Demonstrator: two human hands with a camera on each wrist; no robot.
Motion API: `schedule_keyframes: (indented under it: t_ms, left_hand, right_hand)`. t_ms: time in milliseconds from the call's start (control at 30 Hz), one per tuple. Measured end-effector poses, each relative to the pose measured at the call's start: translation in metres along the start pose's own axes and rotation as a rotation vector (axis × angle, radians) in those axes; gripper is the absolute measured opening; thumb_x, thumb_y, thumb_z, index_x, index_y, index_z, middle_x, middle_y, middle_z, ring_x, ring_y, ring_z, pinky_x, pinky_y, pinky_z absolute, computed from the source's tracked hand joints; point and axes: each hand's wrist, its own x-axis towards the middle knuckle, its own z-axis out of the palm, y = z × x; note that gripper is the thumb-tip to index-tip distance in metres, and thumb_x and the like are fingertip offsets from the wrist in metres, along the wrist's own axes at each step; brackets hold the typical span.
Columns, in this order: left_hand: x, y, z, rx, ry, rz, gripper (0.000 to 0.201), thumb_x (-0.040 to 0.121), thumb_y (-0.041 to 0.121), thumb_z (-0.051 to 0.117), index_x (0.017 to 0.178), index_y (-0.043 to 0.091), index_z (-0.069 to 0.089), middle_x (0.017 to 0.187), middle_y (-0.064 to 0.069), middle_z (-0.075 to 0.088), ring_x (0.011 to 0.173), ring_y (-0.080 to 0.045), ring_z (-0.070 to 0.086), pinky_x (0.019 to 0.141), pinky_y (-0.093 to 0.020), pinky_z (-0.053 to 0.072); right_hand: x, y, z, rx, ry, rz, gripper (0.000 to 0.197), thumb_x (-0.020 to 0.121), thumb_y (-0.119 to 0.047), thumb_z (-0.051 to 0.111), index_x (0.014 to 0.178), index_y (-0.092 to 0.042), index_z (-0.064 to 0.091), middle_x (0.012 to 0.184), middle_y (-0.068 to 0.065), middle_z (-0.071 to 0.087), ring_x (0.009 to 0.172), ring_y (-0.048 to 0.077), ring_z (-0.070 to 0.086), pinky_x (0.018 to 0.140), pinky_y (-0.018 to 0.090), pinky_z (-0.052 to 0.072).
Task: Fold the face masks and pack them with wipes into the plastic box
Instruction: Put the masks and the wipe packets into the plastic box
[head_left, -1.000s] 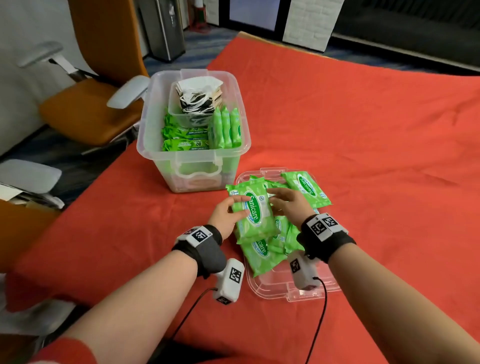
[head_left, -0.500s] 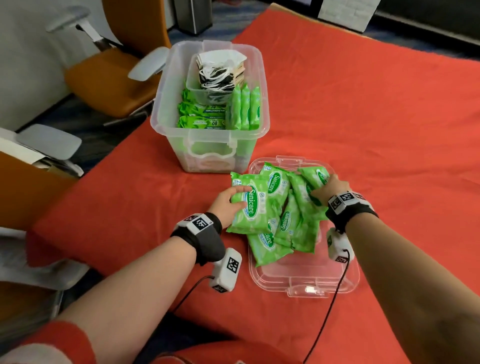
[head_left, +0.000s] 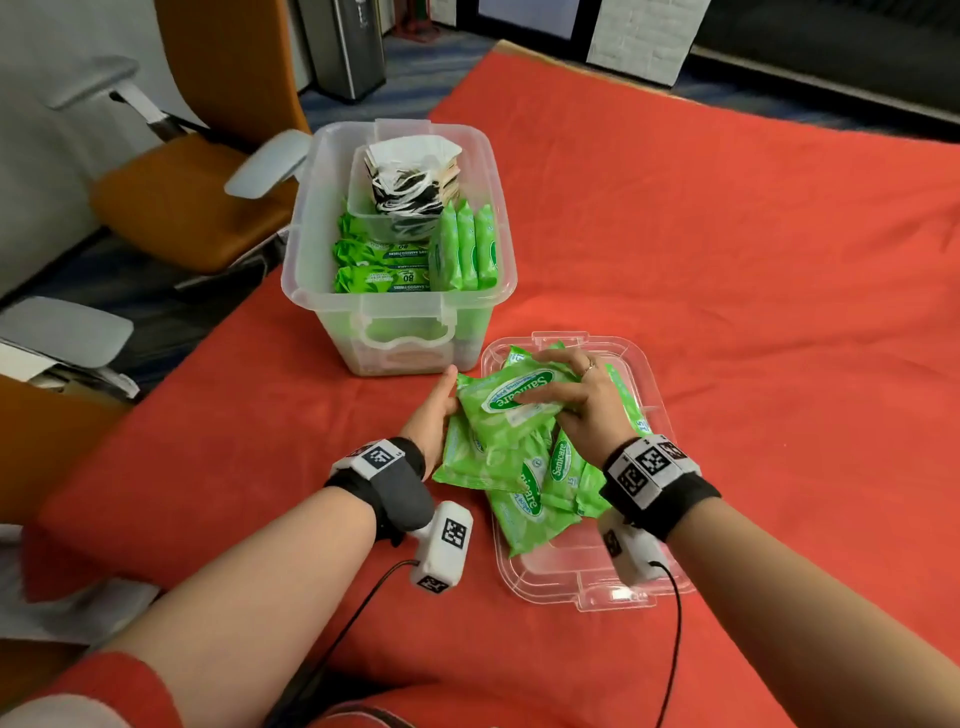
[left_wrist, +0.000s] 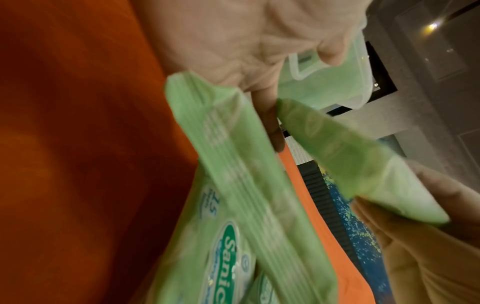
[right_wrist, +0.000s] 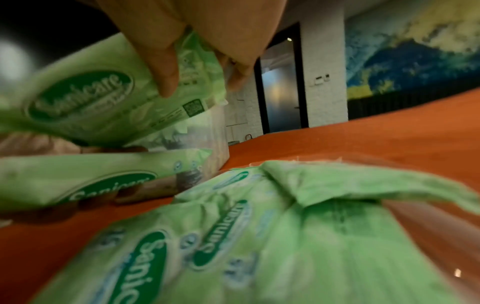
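Observation:
A clear plastic box (head_left: 306, 249) stands on the red cloth, holding black-and-white face masks (head_left: 410, 182) in an inner tray and green wipes packs (head_left: 467, 249) beside it. In front of it lies the clear lid (head_left: 587, 597) with several green Sanicare packs piled on it. My right hand (head_left: 582, 400) grips the top pack (head_left: 511, 400), thumb on its label, tilted above the pile (right_wrist: 91, 98). My left hand (head_left: 434, 410) holds the left edge of a lower pack (head_left: 478, 457), fingers underneath it (right_wrist: 91, 179). Both packs sit close together, just in front of the box.
Orange office chairs (head_left: 197, 197) with grey armrests stand past the table's left edge. The red cloth (head_left: 727, 260) stretches to the right and far side. Cables trail from the wrist cameras toward my body.
My right hand left the right end of the pile and came left holding a pack, now over the one in my left hand. My left hand stayed put.

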Motion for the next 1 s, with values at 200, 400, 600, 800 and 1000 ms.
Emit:
schedule_keyframes:
  t_ms: [200,400,600,800,1000]
  left_hand:
    - [-0.009,0.0,-0.015,0.016,-0.017,0.027,0.046,0.089,0.05,0.047,0.09,0.009,0.066,0.077,-0.01,0.071,0.067,-0.02,0.067,0.067,-0.03,0.055]
    - [-0.019,-0.01,-0.018,0.157,-0.001,0.099,0.031,0.07,0.01,0.078,0.095,0.016,0.061,0.097,-0.011,0.067,0.09,-0.026,0.062,0.094,-0.045,0.046]
    - [-0.024,-0.017,-0.028,0.2,0.058,0.281,0.042,0.069,-0.003,0.076,0.088,0.025,0.052,0.092,-0.004,0.06,0.087,-0.022,0.058,0.083,-0.042,0.049]
    - [-0.03,-0.022,-0.032,0.265,0.098,0.36,0.033,0.078,-0.005,0.067,0.096,0.022,0.06,0.114,0.001,0.056,0.112,-0.012,0.049,0.096,-0.024,0.034]
    - [-0.029,-0.023,-0.034,0.326,0.092,0.266,0.028,0.084,-0.002,0.061,0.109,0.01,0.066,0.112,-0.001,0.06,0.109,-0.006,0.049,0.094,-0.017,0.03]
  right_hand:
    - [0.003,-0.014,0.0,0.503,-0.117,0.282,0.052,0.067,0.02,0.055,0.068,-0.028,0.075,0.108,0.006,0.057,0.102,-0.01,0.052,0.092,0.01,0.039]
    - [0.009,-0.017,0.011,0.218,-0.27,0.34,0.053,0.072,0.013,0.064,0.113,-0.021,0.065,0.131,0.006,0.046,0.118,0.021,0.05,0.096,0.029,0.045]
    - [0.004,0.029,0.001,-0.423,-0.367,0.847,0.063,0.084,-0.026,0.062,0.14,-0.022,0.032,0.144,0.019,0.033,0.128,0.035,0.039,0.103,0.041,0.039]
    - [-0.008,0.055,-0.011,-0.361,-0.363,1.075,0.087,0.074,-0.046,0.07,0.141,-0.017,0.024,0.125,0.02,0.052,0.109,0.035,0.056,0.089,0.04,0.05]
    - [-0.002,0.033,-0.013,-0.249,-0.202,0.945,0.098,0.06,-0.04,0.077,0.141,-0.027,0.024,0.129,0.013,0.044,0.112,0.033,0.053,0.095,0.046,0.047]
